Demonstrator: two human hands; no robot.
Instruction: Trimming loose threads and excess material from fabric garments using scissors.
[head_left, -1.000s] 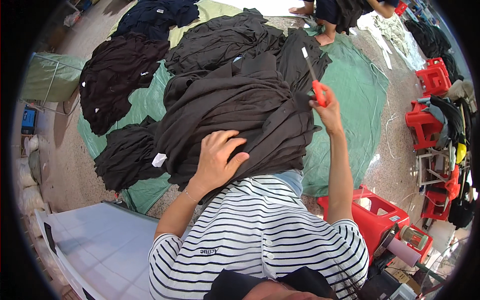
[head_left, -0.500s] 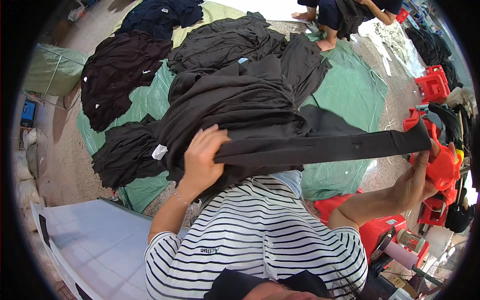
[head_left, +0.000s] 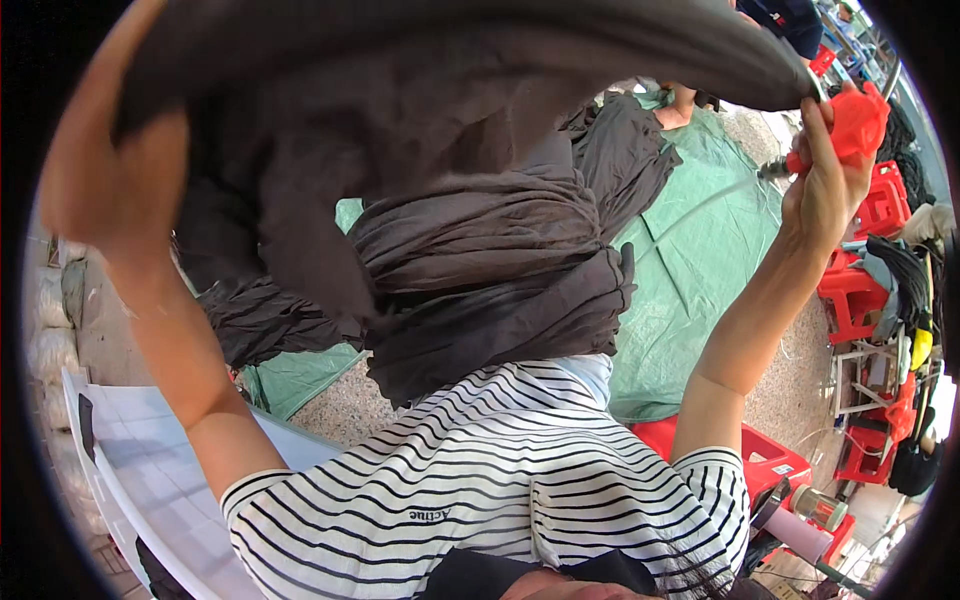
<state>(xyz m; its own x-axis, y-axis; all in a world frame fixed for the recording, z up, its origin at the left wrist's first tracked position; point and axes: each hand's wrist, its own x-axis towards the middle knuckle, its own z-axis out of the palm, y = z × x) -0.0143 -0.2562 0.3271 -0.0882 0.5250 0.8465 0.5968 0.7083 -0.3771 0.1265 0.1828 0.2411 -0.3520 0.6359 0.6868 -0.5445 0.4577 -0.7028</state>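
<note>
Both my hands hold a dark garment stretched wide and lifted high across the top of the view. My left hand grips its left end at the upper left. At the upper right, my right hand pinches the other end together with red-handled scissors. Below the raised cloth, a folded stack of dark garments rests in front of my striped shirt.
A green tarp covers the ground, with more dark clothing heaped on it at left. Red plastic stools and clutter stand at right. A white board lies at lower left. Another person sits at the top right.
Both hands have risen, carrying the stretched dark garment from chest height up over the pile. The right hand with the scissors swung from lower right to upper right.
</note>
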